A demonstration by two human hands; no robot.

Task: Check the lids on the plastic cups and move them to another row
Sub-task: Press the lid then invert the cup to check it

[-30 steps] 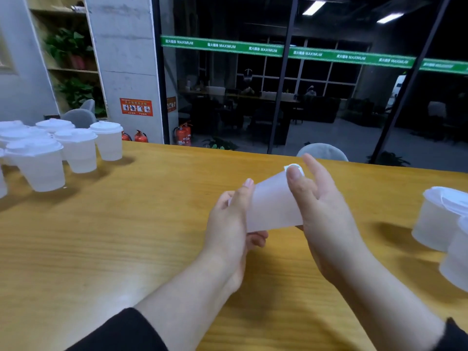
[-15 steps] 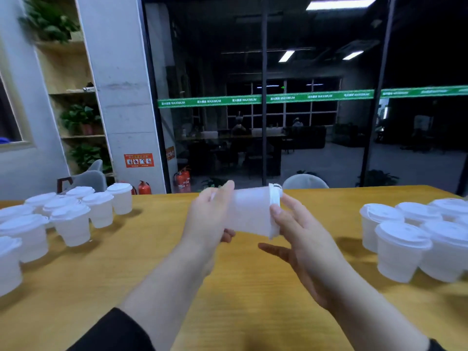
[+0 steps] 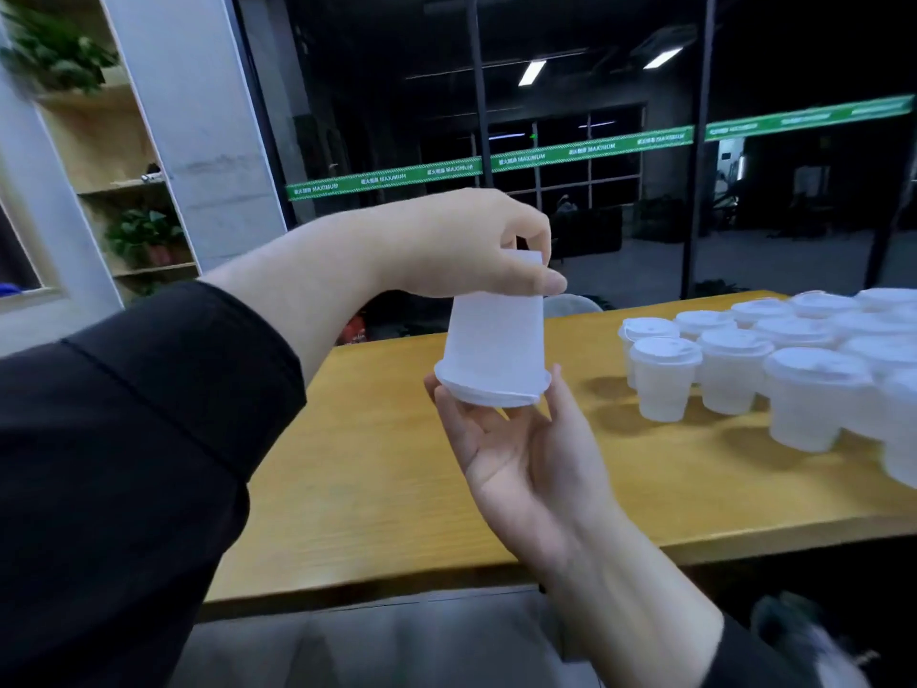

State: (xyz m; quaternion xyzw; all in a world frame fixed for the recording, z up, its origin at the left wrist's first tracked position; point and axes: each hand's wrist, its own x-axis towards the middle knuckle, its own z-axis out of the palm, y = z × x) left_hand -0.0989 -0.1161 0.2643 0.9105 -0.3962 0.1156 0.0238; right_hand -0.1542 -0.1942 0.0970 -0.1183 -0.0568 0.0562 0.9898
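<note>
A person holds one small see-through white plastic cup (image 3: 493,340) upside down in the air, above the near side of the long yellow wooden bench (image 3: 377,469). The cup's flat bottom points up and its round white plastic lid (image 3: 491,392) points down.

The left hand (image 3: 466,245) comes in from above. Its thumb and fingers pinch the narrow bottom end of the cup. A black sleeve (image 3: 139,439) covers that arm.

The right hand (image 3: 526,454) is under the cup, palm up, with its fingers spread wide. The fingertips (image 3: 553,384) touch the rim of the lid, like a little nest below it.

On the right side of the bench stands a big group of white lidded plastic cups (image 3: 774,369), all the right way up and close together. The held cup is well apart from them.

I think this is the checking step. Turning the cup over is a good test: a loose lid would drop off. To do it well, the top hand should hold firmly but not squeeze hard, since the thin cup looks easy to dent. The open hand should stay right under the lid to catch it if it slips. It can run its fingers all the way round the rim and press gently, feeling for any gap. If the lid sits tight, the cup can be turned upright and set down in the other row.
</note>
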